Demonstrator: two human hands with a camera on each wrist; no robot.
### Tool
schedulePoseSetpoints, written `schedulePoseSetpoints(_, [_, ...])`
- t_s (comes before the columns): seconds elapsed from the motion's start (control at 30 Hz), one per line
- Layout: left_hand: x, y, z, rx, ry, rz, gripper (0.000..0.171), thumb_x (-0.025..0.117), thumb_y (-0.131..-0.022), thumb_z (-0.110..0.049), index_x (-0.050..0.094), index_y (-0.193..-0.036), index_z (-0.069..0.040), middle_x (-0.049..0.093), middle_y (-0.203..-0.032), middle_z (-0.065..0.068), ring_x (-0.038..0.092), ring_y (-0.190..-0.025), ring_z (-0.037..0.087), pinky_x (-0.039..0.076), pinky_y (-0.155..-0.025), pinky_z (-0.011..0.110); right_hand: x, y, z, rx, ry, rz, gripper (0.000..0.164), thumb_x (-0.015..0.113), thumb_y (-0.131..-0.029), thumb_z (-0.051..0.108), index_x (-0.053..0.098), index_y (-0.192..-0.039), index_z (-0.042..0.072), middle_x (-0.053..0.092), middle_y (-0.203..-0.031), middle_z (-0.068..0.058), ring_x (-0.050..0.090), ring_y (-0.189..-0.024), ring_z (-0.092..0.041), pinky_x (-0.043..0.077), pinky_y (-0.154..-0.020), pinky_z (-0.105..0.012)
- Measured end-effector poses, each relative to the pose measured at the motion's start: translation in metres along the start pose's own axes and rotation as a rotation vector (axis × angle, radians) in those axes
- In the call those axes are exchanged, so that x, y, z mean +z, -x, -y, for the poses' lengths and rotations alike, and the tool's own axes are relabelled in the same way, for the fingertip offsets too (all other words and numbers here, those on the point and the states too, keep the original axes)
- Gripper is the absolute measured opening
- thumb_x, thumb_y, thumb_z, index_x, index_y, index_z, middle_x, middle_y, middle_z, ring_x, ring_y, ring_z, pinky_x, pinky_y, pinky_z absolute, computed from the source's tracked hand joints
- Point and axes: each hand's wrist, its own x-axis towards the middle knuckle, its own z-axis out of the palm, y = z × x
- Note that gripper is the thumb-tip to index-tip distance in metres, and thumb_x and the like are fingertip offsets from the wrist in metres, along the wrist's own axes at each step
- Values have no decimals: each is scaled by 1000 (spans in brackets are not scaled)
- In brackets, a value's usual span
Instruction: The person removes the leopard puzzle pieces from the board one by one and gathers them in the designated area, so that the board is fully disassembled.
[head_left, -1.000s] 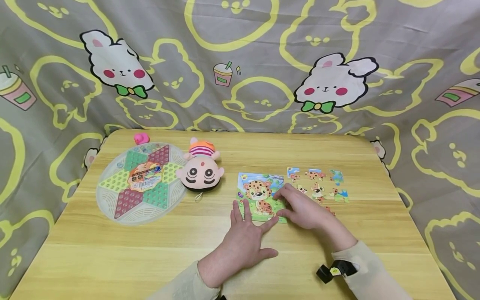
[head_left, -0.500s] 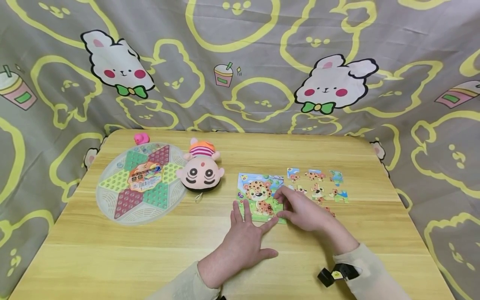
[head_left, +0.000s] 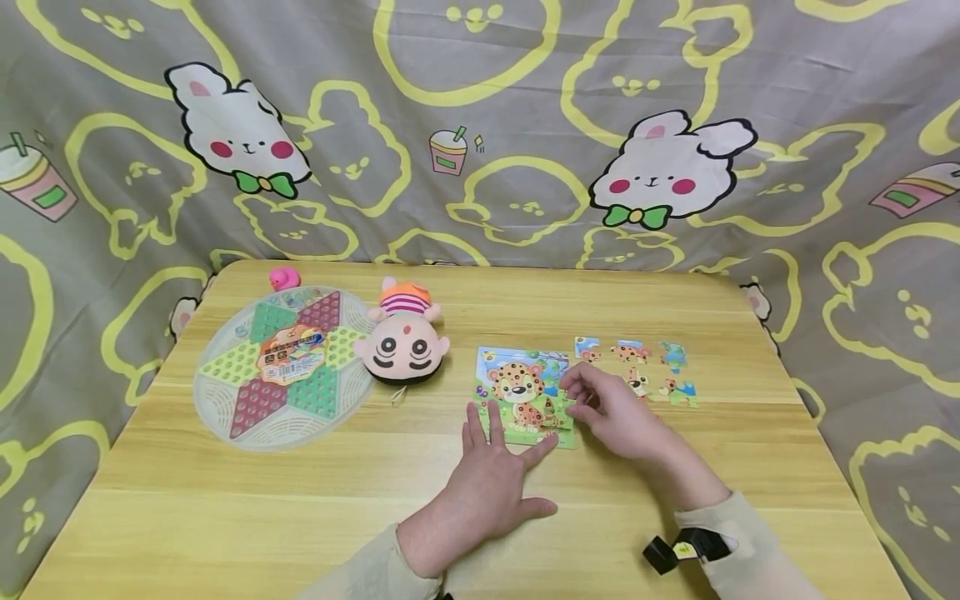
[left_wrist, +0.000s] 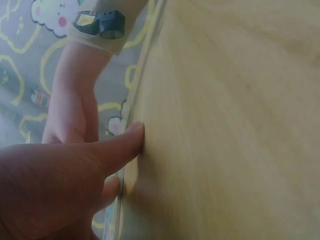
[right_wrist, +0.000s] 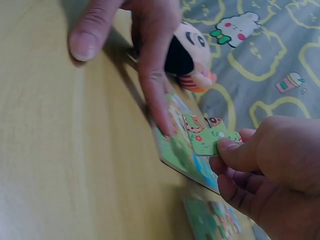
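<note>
A leopard jigsaw puzzle lies flat on the table, with a green border along its edge. My left hand, fingers spread, rests at its lower edge, the fingertips touching the puzzle. In the right wrist view, my right hand pinches a green puzzle piece printed with flowers and leopard spots between thumb and fingers. That piece is tilted and raised over the puzzle's right side. Several loose puzzle pieces lie just beyond the right hand, which partly hides some of them.
Left of the puzzle lies a plush doll with its head toward me. Beside it is a round Chinese checkers board, and a pink rubber duck stands behind that. A patterned curtain hangs at the table's back edge.
My right hand has drawn slightly to the right and lifted a green piece at the puzzle's lower right. The left hand has stayed in place.
</note>
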Motion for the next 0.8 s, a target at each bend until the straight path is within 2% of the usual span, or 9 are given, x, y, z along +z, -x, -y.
schedulePoseSetpoints(0.13, [0, 0, -1, -6, 5, 8, 87, 54, -89, -85, 30, -164, -50, 26, -157, 46, 15, -145, 71, 29, -117, 72, -11, 8, -5, -11, -16, -37, 26, 69, -97, -9, 63, -117, 6, 62, -100, -8, 59, -87, -22, 54, -73, -28])
schedulePoseSetpoints(0.27, [0, 0, -2, -3, 4, 3, 86, 56, -89, -83, 31, -164, -49, 26, -157, 47, 15, -145, 71, 29, -118, 72, -24, 17, -10, -9, 15, -68, 26, 69, -97, -9, 63, -116, 7, 64, -99, -6, 60, -87, -20, 55, -72, -27])
schedulePoseSetpoints(0.5, [0, 1, -3, -2, 6, 6, 87, 57, -89, -83, 31, -165, -49, 28, -157, 46, 15, -146, 69, 28, -118, 71, -44, 37, -16, -33, 50, -134, 28, 73, -94, -11, 64, -116, 2, 67, -96, -5, 61, -84, -19, 55, -69, -25])
schedulePoseSetpoints(0.8, [-2, 1, -2, -16, 7, 17, 87, 54, -89, -84, 28, -165, -51, 25, -158, 46, 13, -146, 70, 28, -119, 71, -66, 55, -24, -29, 78, -206, 32, 74, -90, -15, 64, -117, -2, 67, -98, -7, 61, -84, -19, 55, -71, -22])
